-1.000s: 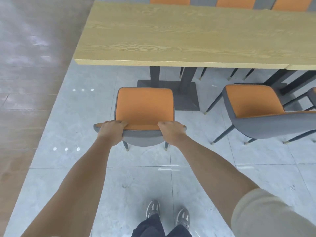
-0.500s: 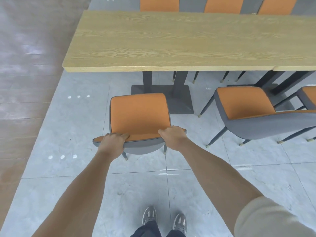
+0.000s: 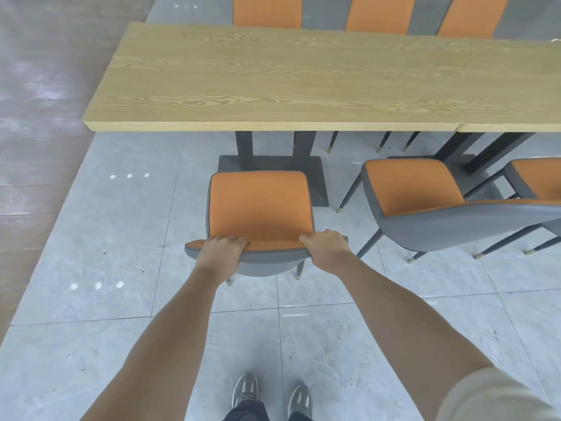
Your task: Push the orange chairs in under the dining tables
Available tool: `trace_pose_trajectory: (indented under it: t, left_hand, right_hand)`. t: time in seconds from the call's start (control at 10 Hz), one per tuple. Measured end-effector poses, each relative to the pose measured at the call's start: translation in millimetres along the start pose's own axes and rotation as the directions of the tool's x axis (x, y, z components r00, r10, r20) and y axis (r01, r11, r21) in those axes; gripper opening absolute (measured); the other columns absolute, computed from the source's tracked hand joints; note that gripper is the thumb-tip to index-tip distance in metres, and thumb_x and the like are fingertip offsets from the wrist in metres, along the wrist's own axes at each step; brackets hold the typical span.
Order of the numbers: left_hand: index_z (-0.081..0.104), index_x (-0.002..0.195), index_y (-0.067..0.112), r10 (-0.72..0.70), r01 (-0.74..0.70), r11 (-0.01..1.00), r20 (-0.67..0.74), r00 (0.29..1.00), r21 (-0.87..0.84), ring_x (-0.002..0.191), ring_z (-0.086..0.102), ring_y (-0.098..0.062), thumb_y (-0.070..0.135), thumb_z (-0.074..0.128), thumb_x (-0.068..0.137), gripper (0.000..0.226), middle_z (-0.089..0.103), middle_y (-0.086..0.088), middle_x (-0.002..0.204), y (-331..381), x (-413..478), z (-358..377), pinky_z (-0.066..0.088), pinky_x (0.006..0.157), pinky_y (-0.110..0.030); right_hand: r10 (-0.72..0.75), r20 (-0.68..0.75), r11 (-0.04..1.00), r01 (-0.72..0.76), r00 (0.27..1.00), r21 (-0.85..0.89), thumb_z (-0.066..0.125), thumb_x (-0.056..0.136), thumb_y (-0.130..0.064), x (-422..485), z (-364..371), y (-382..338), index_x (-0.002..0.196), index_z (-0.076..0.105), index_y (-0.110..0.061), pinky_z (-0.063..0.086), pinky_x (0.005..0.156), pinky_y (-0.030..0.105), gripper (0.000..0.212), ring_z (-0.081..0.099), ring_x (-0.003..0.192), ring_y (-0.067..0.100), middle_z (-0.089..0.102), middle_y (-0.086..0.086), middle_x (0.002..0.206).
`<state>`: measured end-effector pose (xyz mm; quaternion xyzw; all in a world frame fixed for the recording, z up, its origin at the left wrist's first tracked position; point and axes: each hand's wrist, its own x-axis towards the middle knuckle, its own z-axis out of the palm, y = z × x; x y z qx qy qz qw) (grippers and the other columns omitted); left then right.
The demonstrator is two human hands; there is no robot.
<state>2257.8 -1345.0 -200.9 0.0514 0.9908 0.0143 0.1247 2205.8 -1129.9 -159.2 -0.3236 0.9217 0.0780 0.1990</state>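
- Head view: we grip the backrest top of the orange padded chair with grey shell (image 3: 261,205), left hand (image 3: 223,250) and right hand (image 3: 326,249) both with fingers curled over it.
- This chair stands before the light wooden dining table (image 3: 303,80), and its whole seat shows in front of the near edge.

The chair (image 3: 261,208) has an orange seat, a grey shell and dark legs tipped in gold. The table (image 3: 303,80) is pale yellow wood with wavy grain; the floor (image 3: 106,238) is mottled grey tile.
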Motion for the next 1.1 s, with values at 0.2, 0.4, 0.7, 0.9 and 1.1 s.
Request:
trace_pose_trajectory:
  t: [0.2, 0.4, 0.7, 0.9, 1.1]
  left_hand:
    - [0.054, 0.118, 0.017, 0.035, -0.035, 0.998, 0.003, 0.999, 0.046, 0.095, 0.062, -0.027, 0.007, 0.051, 0.082, 0.037, 0.067, -0.003, 0.102, 27.5, 23.2, -6.2, 0.044, 0.081, -0.031]
    - [0.052, 0.122, 0.017, 0.015, -0.017, 0.999, 0.037, 0.999, 0.048, 0.097, 0.061, -0.027, 0.008, 0.051, 0.084, 0.040, 0.066, -0.004, 0.106, 41.5, 22.0, -7.5, 0.044, 0.083, -0.032]
    - [0.048, 0.127, 0.015, 0.025, -0.028, 0.999, 0.099, 0.995, 0.032, 0.103, 0.060, -0.027, 0.020, 0.058, 0.088, 0.040, 0.064, -0.005, 0.114, 43.1, 19.9, -11.9, 0.044, 0.087, -0.033]
    - [0.026, 0.146, 0.013, 0.091, -0.090, 0.996, 0.104, 0.990, -0.014, 0.139, 0.029, -0.022, 0.048, 0.056, 0.088, 0.074, 0.034, -0.006, 0.150, 44.3, 12.9, -21.1, 0.022, 0.113, -0.036]
    - [-0.008, 0.150, 0.017, 0.121, -0.129, 0.988, 0.091, 0.988, 0.082, 0.147, -0.009, -0.017, 0.077, -0.012, 0.073, 0.097, -0.010, -0.002, 0.159, 54.3, 8.3, -40.9, -0.004, 0.119, -0.041]
  right_hand:
    - [0.067, 0.015, 0.997, -0.067, 0.998, 0.027, 0.035, 0.088, 0.007, -11.6, 5.8, 29.0, 0.092, 0.033, -0.014, 0.025, 0.052, 0.029, 0.021, 0.040, 0.079, 0.026, 0.027, -0.001, 0.062]
    - [0.059, 0.032, 0.998, -0.059, 0.998, 0.005, 0.037, 0.088, 0.007, -14.3, 5.6, 41.0, 0.092, 0.033, -0.014, 0.026, 0.052, 0.030, 0.022, 0.040, 0.078, 0.026, 0.028, 0.000, 0.062]
    - [0.113, -0.024, 0.994, -0.113, 0.993, 0.009, 0.054, 0.087, 0.000, -16.7, 18.2, 44.8, 0.094, 0.039, -0.014, 0.026, 0.053, 0.028, 0.021, 0.042, 0.073, 0.023, 0.037, -0.002, 0.068]
    - [0.143, -0.039, 0.984, -0.138, 0.989, 0.114, 0.043, 0.098, -0.030, -32.1, 26.4, 43.4, 0.139, 0.031, -0.008, 0.030, 0.102, 0.032, 0.048, 0.035, 0.131, 0.023, 0.037, 0.006, 0.144]
    - [0.228, -0.040, 0.951, -0.213, 0.973, 0.222, 0.024, 0.100, -0.047, -47.6, 23.0, 39.0, 0.149, -0.012, -0.008, 0.001, 0.119, 0.038, 0.073, -0.008, 0.147, 0.020, -0.011, 0.006, 0.159]
